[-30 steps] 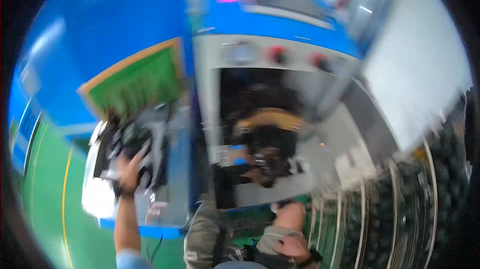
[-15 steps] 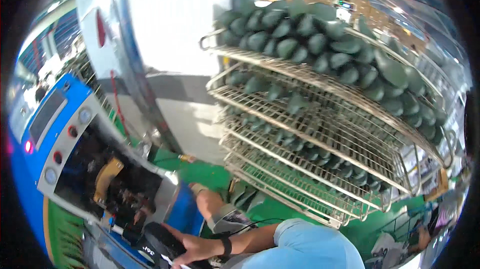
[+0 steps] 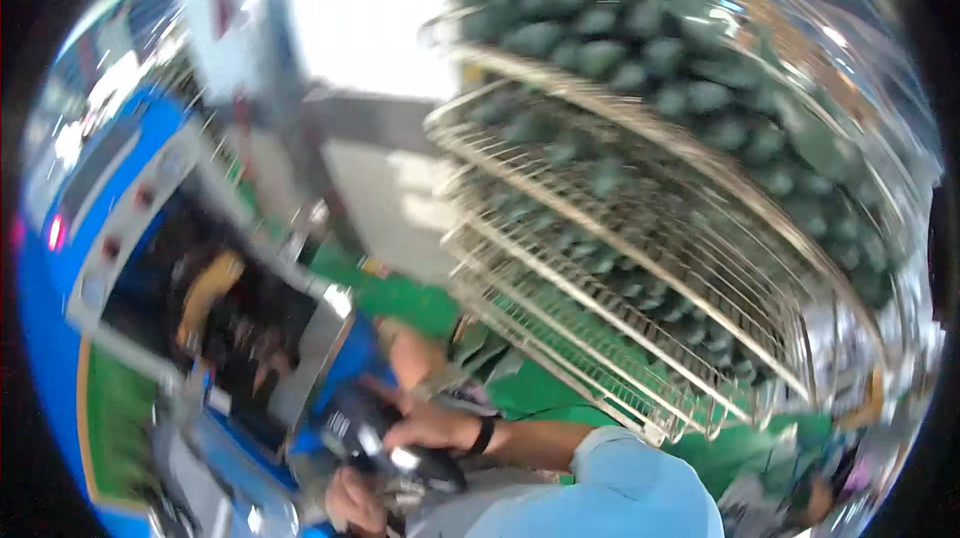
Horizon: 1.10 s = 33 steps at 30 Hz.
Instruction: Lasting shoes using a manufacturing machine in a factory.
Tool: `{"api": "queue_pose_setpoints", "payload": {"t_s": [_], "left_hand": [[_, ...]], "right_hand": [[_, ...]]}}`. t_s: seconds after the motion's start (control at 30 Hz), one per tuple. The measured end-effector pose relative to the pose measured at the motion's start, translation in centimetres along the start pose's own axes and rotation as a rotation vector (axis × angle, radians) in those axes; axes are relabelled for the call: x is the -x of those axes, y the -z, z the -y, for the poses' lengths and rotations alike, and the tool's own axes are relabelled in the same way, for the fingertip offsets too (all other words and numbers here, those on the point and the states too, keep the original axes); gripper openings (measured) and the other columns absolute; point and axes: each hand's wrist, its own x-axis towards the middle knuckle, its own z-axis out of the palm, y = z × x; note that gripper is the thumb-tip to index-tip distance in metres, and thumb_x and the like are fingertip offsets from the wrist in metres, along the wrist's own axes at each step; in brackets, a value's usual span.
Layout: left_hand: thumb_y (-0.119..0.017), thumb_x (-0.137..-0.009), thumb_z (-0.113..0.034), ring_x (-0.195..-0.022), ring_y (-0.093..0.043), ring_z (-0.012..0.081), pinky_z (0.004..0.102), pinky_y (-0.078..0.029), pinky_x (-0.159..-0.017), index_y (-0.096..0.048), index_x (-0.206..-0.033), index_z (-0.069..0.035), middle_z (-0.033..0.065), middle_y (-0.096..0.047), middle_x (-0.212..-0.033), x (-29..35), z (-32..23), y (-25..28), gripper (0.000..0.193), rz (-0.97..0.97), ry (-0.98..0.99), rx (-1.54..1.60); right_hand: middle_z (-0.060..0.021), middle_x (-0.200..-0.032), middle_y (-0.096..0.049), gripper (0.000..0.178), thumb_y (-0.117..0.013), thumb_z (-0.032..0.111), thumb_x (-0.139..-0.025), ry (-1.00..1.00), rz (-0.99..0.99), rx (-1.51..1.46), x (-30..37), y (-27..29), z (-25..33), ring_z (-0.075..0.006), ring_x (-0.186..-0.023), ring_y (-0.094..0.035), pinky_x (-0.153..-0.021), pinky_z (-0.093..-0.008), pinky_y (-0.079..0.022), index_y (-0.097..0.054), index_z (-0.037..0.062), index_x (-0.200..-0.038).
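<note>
My right hand (image 3: 432, 428), with a dark band at the wrist, grips a black shoe (image 3: 356, 412) that carries white marks. Its fingers lie over the shoe's middle, and motion blur smears the details. Lower and to the left, my left hand (image 3: 355, 500) is beside the shoe's near end with its fingers curled; what they hold is too blurred to make out. Just beyond the shoe stands a blue machine (image 3: 90, 228) with a dark opening and a curved tan part (image 3: 208, 290) inside it.
A wire rack (image 3: 610, 228) fills the right side, with many dark green, rounded shoe-form pieces (image 3: 600, 56) on its shelves. A bare limb (image 3: 412, 356) shows between machine and rack; whose it is, I cannot tell. The floor (image 3: 400, 296) is green.
The view has shifted and blurred. My right hand and the shoe have moved up and to the right, away from the lower edge. My left hand has come into view.
</note>
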Motion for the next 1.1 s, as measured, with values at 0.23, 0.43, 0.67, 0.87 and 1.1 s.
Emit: {"api": "queue_pose_setpoints", "payload": {"t_s": [0.23, 0.43, 0.67, 0.87, 1.1], "left_hand": [[-0.052, -0.101, -0.024, -0.075, -0.068, 0.0393, 0.0442, -0.052, -0.068, -0.066, -0.095, 0.004, 0.0227, -0.069, -0.087, 0.7, -3.9, 1.8, 0.032, 0.125, 0.254, 0.734], [-0.06, -0.1, -0.032, -0.074, -0.068, 0.0389, 0.046, -0.052, -0.068, -0.067, -0.088, 0.003, 0.0217, -0.067, -0.081, -2.7, -2.8, 2.8, 0.038, 0.276, 0.425, 0.369], [-0.06, -0.1, -0.032, -0.081, -0.067, 0.0424, 0.0478, -0.053, -0.072, -0.069, -0.091, 0.001, 0.0223, -0.067, -0.084, -3.3, -0.3, 1.3, 0.035, 0.316, 0.4, 0.386], [-0.058, -0.1, -0.035, -0.082, -0.067, 0.0427, 0.0493, -0.052, -0.074, -0.069, -0.093, 0.001, 0.0219, -0.068, -0.086, -4.0, 2.7, 1.5, 0.038, 0.339, 0.388, 0.4], [-0.057, -0.101, -0.036, -0.082, -0.067, 0.0421, 0.05, -0.051, -0.074, -0.069, -0.092, 0.0, 0.0216, -0.069, -0.087, -4.6, 5.1, 0.9, 0.039, 0.387, 0.401, 0.39]], "right_hand": [[-0.0108, -0.133, -0.063, 0.081, -0.072, 0.021, -0.078, -0.295, -0.187, -0.281, -1.2, 3.7, -0.9, -0.021, -0.12, -0.059, -0.105, -0.0331, -0.046, -0.045, -0.0016, -0.151], [-0.015, -0.148, -0.055, 0.099, -0.077, 0.009, -0.073, 0.104, 0.081, 0.627, -11.3, -1.6, 11.3, -0.0207, -0.131, -0.056, -0.114, -0.033, -0.04, -0.031, -0.0037, -0.16], [-0.0138, -0.138, -0.061, 0.091, -0.075, 0.002, -0.078, 0.143, 0.159, 0.806, -23.5, -7.4, 17.4, -0.0174, -0.119, -0.06, -0.104, -0.0308, -0.046, -0.033, -0.0035, -0.159], [-0.0236, -0.117, -0.07, 0.088, -0.077, 0.024, -0.076, 0.088, 0.231, 1.311, -30.5, -10.0, 16.8, -0.0229, -0.101, -0.068, -0.091, -0.0332, -0.052, -0.044, 0.0035, -0.155], [-0.0393, -0.116, -0.062, 0.087, -0.064, 0.046, -0.087, 0.103, 0.238, 1.765, -33.7, -11.0, 14.2, -0.055, -0.109, -0.062, -0.097, -0.0526, -0.049, -0.034, 0.0081, -0.159]]}}
